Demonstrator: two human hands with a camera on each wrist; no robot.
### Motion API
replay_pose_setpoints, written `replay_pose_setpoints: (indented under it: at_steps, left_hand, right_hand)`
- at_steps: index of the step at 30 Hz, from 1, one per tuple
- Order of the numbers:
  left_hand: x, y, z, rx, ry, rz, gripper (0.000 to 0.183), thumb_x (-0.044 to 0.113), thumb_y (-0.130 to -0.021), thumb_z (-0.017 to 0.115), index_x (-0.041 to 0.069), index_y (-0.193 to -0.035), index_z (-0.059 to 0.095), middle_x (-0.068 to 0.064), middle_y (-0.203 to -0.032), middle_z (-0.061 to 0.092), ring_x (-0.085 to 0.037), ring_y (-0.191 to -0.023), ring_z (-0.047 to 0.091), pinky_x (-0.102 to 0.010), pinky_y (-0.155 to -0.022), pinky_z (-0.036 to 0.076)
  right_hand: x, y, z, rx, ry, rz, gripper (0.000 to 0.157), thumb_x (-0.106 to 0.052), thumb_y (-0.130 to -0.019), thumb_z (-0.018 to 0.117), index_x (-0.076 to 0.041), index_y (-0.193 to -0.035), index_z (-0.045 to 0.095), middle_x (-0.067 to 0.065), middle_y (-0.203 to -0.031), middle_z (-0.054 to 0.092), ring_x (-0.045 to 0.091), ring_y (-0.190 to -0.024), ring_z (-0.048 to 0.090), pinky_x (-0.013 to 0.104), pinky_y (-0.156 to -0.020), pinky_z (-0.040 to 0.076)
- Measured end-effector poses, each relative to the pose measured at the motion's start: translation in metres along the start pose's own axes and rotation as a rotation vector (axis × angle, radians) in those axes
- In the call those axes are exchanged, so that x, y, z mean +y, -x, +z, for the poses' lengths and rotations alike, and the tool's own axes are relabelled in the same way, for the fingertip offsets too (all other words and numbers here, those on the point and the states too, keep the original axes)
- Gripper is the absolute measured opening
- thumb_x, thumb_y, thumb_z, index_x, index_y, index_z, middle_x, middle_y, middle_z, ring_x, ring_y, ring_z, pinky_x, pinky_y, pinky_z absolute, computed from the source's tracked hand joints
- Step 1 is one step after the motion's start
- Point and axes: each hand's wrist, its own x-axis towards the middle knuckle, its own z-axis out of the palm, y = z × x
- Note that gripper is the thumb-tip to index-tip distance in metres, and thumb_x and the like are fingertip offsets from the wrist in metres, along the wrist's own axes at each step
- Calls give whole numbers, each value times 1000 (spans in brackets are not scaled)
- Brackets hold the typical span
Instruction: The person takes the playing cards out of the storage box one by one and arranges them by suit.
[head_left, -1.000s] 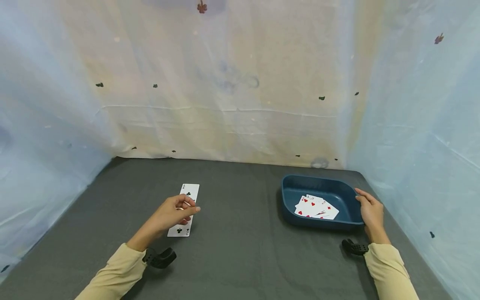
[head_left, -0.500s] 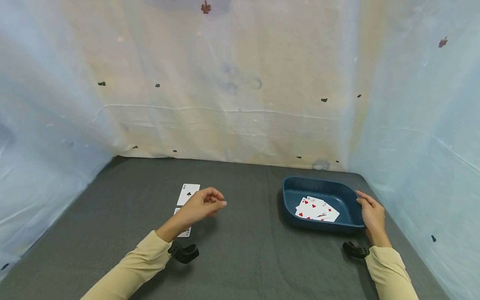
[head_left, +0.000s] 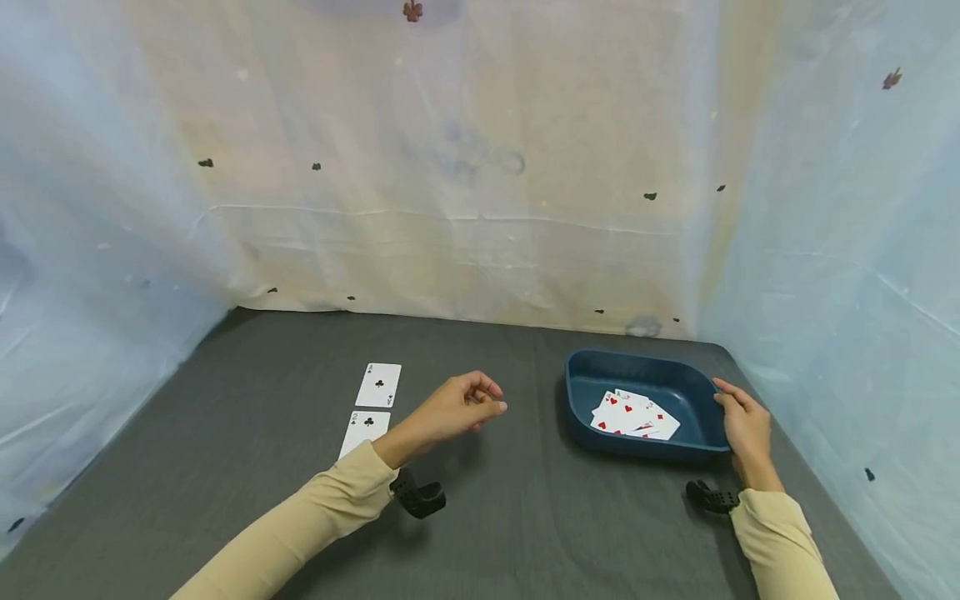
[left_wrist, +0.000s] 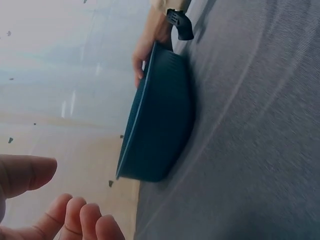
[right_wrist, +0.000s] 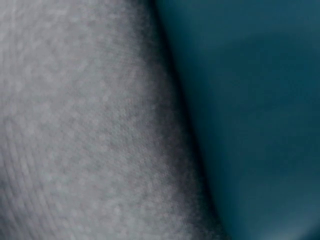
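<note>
My left hand [head_left: 448,410] is above the middle of the table, thumb apart from the loosely bent fingers. Nothing lies between thumb and fingers [left_wrist: 72,220] in the left wrist view. With my right hand [head_left: 746,433] I grip the right end of a dark blue tray [head_left: 637,447] at its rim. Several red-suit playing cards [head_left: 633,414] lie overlapping inside the tray. To the left, an ace of clubs [head_left: 378,386] lies face up on the table. Just below it is a two of clubs [head_left: 365,425], its lower part hidden behind my left sleeve.
A dark grey cloth covers the table [head_left: 517,517]. Pale hanging sheets [head_left: 465,250] enclose its back and both sides. The tray stands near the right back corner, close to the right sheet.
My left hand has moved right, off the club cards and towards the tray, uncovering the ace and most of the two. The right hand stays on the tray.
</note>
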Motion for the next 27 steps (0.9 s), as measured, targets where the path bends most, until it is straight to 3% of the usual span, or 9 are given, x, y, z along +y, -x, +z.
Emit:
replay_pose_setpoints:
  at_steps: [6,9,11,15,20,27]
  left_hand:
    - [8,-12,10,19,12,5,29,26,-94,67,6,-113,59,-7,-94,62,-33,-85,62,-48,-78,52]
    - [12,-19,17,20,35,9,30,25,-93,68,7,-115,57,-8,-95,61,-30,-84,62,-49,-79,52]
    - [14,-22,22,19,54,3,31,24,-93,68,8,-116,56,-8,-95,61,-30,-84,63,-49,-79,52]
    - [18,-29,32,20,79,-18,31,22,-92,69,8,-116,55,-7,-96,59,-26,-82,63,-48,-79,52]
    - [25,-40,43,26,81,2,27,24,-93,68,9,-114,58,-6,-96,60,-20,-80,61,-44,-78,53]
    - [35,-60,58,51,85,53,21,22,-93,68,10,-110,61,-3,-93,61,-23,-81,61,-29,-70,52]
  right_hand:
    - [-2,1,2,0,-6,7,46,-30,-103,39,-10,-144,47,15,-150,38,25,-106,41,36,-80,30]
    - [-3,1,1,14,1,9,45,-29,-103,41,-9,-143,49,15,-148,40,20,-84,45,33,-72,32]
    - [-3,1,1,17,13,1,45,-28,-103,40,-9,-142,49,16,-147,41,17,-67,40,32,-65,32]
    - [-4,2,-1,12,24,-10,45,-28,-103,40,-9,-142,49,17,-145,43,14,-54,33,32,-60,32]
    - [-3,3,-1,4,16,2,45,-28,-103,40,-9,-143,48,16,-148,40,20,-81,44,34,-71,33]
    - [-3,1,0,4,-8,6,46,-29,-103,39,-8,-144,47,16,-150,36,35,-116,42,43,-86,33]
